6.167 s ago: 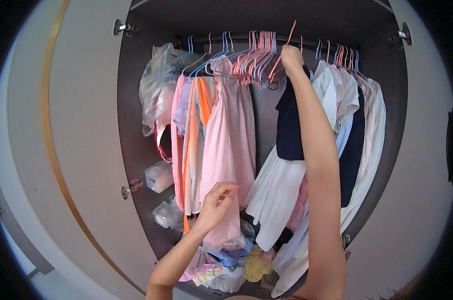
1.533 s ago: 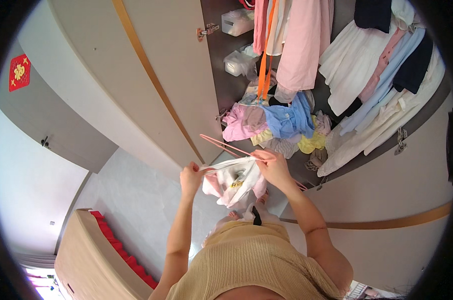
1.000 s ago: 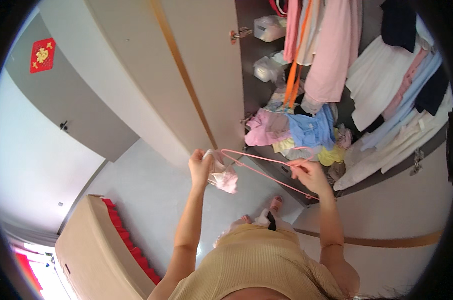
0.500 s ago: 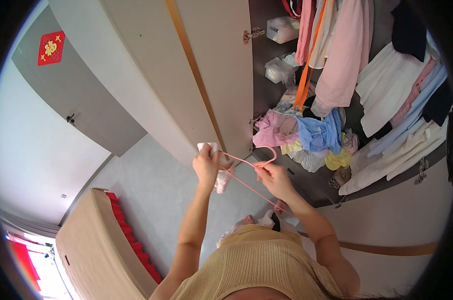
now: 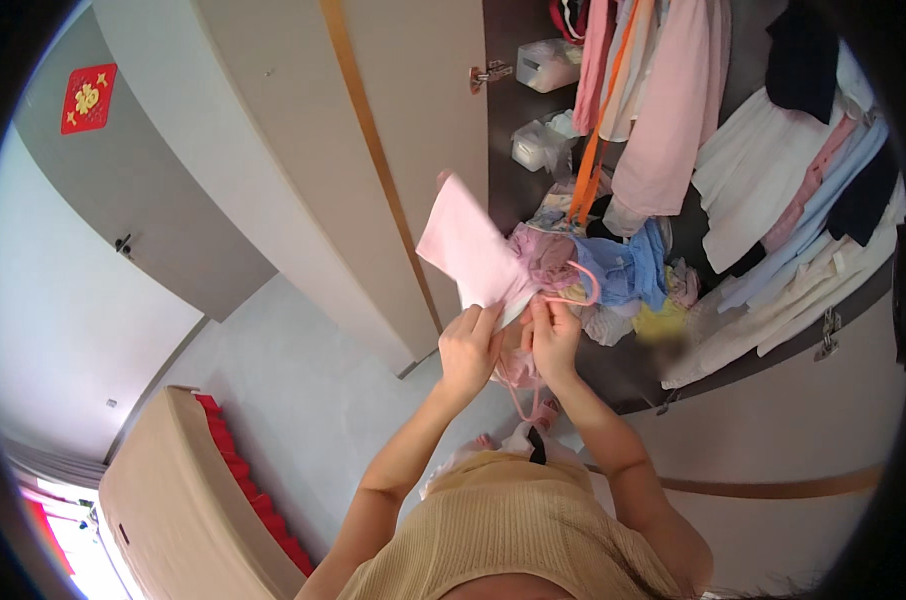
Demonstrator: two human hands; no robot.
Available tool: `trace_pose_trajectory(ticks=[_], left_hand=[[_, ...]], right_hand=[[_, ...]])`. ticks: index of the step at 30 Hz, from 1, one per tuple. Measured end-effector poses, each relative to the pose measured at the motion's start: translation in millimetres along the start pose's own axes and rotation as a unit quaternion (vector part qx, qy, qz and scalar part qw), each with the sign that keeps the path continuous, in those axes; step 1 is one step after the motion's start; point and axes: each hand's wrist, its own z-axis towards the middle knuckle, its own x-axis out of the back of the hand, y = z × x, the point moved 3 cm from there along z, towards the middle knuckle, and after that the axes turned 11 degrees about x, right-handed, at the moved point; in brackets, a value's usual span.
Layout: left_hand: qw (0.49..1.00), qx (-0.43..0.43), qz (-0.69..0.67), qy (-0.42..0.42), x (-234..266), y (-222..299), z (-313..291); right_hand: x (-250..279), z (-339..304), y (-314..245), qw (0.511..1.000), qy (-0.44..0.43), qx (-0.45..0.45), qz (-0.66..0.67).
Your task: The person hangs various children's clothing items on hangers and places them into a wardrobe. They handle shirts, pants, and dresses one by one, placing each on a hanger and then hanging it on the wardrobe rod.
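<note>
A pale pink garment (image 5: 470, 250) is spread up and away in front of me, its far part standing out over the wardrobe's edge. My left hand (image 5: 468, 352) is closed on its near edge, fingers pinched. Close beside it, my right hand (image 5: 553, 338) pinches a pink clothes hanger (image 5: 595, 284) just below its hook. The hook curls up to the right of that hand, while the hanger's lower end shows below, between my wrists. More pink-and-white cloth hangs under my hands. The garment hides the hanger's left arm.
Ahead to the right is an open wardrobe with hanging clothes (image 5: 673, 130) and a heap of folded clothes (image 5: 623, 265). Clear plastic bins (image 5: 548, 65) line its side. The wardrobe door (image 5: 413, 120) stands at centre left. A beige-covered bed (image 5: 173, 490) with a red frill is lower left.
The pink garment has swung up and opened out between my hands. My left hand has moved right, close to my right hand, and the hanger has turned.
</note>
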Motion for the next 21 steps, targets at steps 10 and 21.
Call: trace_pose_trajectory(ticks=[10, 21], left_hand=[[0.965, -0.234, 0.121, -0.01, 0.6, -4.5, -11.7], [0.95, -0.236, 0.085, -0.188, -21.5, -2.1, -47.5]], right_hand=[[38.0, 47.0, -25.7, 0.971, 0.028, 0.101, -0.215], [21.7, 110.5, -23.2, 0.966, 0.072, 0.1, -0.228]])
